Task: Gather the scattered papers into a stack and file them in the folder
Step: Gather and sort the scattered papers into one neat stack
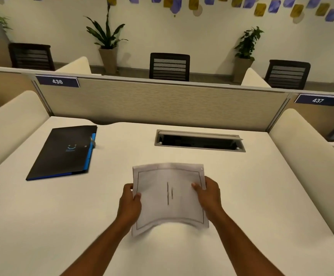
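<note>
A stack of white papers (168, 196) with a thin black border is held above the middle of the white desk (262, 196), its near edge bowed upward. My left hand (129, 204) grips the stack's left edge, thumb on top. My right hand (210, 194) grips the right edge the same way. A black folder (62, 154) with a blue spine and a small blue logo lies closed on the desk at the far left, apart from both hands.
A grey cable hatch (200, 140) stands open in the desk behind the papers. A beige partition (162, 104) closes off the far edge, and cream side dividers (311, 156) flank the desk. Chairs and potted plants stand beyond.
</note>
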Demonstrator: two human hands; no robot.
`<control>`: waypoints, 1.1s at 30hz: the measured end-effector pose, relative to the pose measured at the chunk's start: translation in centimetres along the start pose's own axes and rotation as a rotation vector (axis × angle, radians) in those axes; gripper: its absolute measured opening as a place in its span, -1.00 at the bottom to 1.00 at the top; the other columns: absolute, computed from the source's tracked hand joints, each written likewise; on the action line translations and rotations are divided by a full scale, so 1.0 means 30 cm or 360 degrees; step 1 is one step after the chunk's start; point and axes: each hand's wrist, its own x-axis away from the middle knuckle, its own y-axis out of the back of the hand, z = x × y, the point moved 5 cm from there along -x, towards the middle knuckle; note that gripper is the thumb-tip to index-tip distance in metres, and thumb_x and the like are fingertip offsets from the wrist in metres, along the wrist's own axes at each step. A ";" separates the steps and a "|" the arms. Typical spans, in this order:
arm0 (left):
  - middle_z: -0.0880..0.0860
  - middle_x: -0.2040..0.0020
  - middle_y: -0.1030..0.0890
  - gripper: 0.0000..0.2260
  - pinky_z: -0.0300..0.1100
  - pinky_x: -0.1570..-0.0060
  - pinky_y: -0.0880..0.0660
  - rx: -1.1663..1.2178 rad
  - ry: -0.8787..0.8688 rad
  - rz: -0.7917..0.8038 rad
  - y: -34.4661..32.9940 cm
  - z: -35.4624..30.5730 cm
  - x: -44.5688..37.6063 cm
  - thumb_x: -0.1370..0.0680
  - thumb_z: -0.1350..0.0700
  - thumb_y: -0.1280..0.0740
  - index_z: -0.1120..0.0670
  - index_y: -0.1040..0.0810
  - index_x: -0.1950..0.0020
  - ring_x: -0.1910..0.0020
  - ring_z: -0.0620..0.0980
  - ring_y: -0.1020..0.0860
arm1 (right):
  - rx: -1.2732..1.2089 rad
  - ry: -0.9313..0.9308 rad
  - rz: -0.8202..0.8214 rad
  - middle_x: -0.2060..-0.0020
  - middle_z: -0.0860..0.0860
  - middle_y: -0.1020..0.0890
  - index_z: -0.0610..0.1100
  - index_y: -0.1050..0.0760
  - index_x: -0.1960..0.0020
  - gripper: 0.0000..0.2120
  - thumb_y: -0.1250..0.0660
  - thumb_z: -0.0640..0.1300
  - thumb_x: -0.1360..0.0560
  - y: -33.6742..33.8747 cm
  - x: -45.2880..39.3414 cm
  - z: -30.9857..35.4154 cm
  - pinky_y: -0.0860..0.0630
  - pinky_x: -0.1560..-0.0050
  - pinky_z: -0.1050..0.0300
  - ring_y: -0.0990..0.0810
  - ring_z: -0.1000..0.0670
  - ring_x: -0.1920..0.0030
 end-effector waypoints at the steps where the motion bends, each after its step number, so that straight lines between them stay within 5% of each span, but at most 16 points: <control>1: 0.01 -0.07 -0.51 -0.82 -0.15 0.07 -0.47 0.0071 -0.0080 -0.0043 0.001 -0.035 0.011 -0.64 0.20 -0.16 0.03 -0.33 -0.22 0.00 0.01 -0.52 | -0.0078 0.0099 -0.0063 0.09 0.08 -0.70 0.02 -0.60 -0.04 -0.86 -0.39 -0.21 -0.56 -0.001 0.025 0.048 -0.66 0.02 0.04 -0.68 -0.02 0.04; 6: -0.17 -0.08 -0.44 -0.73 -0.28 -0.02 -0.47 0.0342 -0.0394 -0.0190 -0.012 -0.113 0.080 -0.64 0.18 -0.16 -0.04 -0.22 -0.31 -0.07 -0.24 -0.49 | -0.0409 0.0513 -0.0146 0.02 0.12 -0.66 0.10 -0.52 -0.11 -0.75 -0.42 -0.22 -0.56 -0.033 0.129 0.136 -0.63 0.05 0.27 -0.65 0.12 0.00; 9: -0.17 -0.09 -0.44 -0.72 -0.29 0.02 -0.48 0.0325 -0.0395 -0.0237 -0.017 -0.084 0.084 -0.64 0.16 -0.17 -0.04 -0.24 -0.32 -0.07 -0.26 -0.48 | -0.0398 0.0360 -0.0073 -0.03 0.13 -0.65 0.01 -0.52 -0.21 -0.71 -0.42 -0.25 -0.55 -0.080 0.129 0.069 -0.61 0.04 0.35 -0.65 0.11 -0.04; 13: -0.26 -0.05 -0.49 -0.75 -0.37 0.16 -0.46 0.0220 -0.0416 -0.0180 -0.028 -0.086 0.070 -0.66 0.20 -0.11 -0.13 -0.31 -0.22 -0.03 -0.27 -0.51 | -0.0221 0.0178 -0.0106 0.16 0.05 -0.66 -0.06 -0.56 -0.05 -0.92 -0.36 -0.22 -0.60 -0.110 0.102 0.028 -0.55 0.24 0.36 -0.65 -0.03 0.09; 16: -0.25 -0.03 -0.51 -0.78 -0.33 0.13 -0.51 0.0190 -0.0456 -0.0238 -0.022 -0.090 0.068 -0.65 0.18 -0.14 -0.12 -0.34 -0.21 -0.02 -0.23 -0.54 | -0.0200 0.0247 -0.0257 0.19 0.09 -0.66 -0.04 -0.56 -0.03 -0.93 -0.37 -0.19 -0.59 -0.094 0.097 0.029 -0.57 0.17 0.22 -0.66 0.07 0.13; 21: -0.20 0.02 -0.48 -0.80 -0.39 0.30 -0.50 0.0185 -0.0354 -0.0228 -0.020 -0.035 0.057 -0.65 0.18 -0.16 -0.10 -0.33 -0.19 0.06 -0.23 -0.51 | -0.0191 0.0193 -0.0242 0.15 0.11 -0.67 -0.04 -0.57 -0.07 -0.90 -0.38 -0.19 -0.59 -0.095 0.114 -0.021 -0.52 0.15 0.33 -0.67 0.07 0.07; 24: -0.21 0.00 -0.49 -0.79 -0.31 0.12 -0.52 0.0179 -0.0363 -0.0230 -0.008 -0.028 0.050 -0.64 0.17 -0.18 -0.08 -0.33 -0.22 0.00 -0.19 -0.52 | -0.0214 0.0272 -0.0247 0.11 0.18 -0.66 -0.01 -0.56 -0.10 -0.86 -0.38 -0.21 -0.59 -0.081 0.115 -0.007 -0.53 0.11 0.44 -0.65 0.26 0.08; 29: 0.00 -0.11 -0.50 -0.70 -0.16 -0.06 -0.46 0.0112 -0.0278 -0.0263 -0.002 0.025 0.034 -0.64 0.16 -0.17 0.09 -0.33 -0.38 -0.10 0.02 -0.50 | -0.0118 0.0097 -0.0143 0.17 0.00 -0.69 0.09 -0.54 0.07 -0.82 -0.36 -0.19 -0.60 -0.094 0.115 -0.089 -0.59 0.09 0.09 -0.66 -0.02 0.11; 33: 0.02 -0.06 -0.52 -0.70 -0.19 0.04 -0.50 -0.0049 -0.0343 -0.0346 0.033 -0.011 0.027 -0.64 0.18 -0.15 0.17 -0.35 -0.38 0.00 0.02 -0.53 | -0.0116 0.0057 -0.0334 0.03 0.07 -0.66 0.02 -0.50 -0.15 -0.83 -0.39 -0.15 -0.58 -0.050 0.095 -0.074 -0.63 -0.04 0.06 -0.64 0.02 0.01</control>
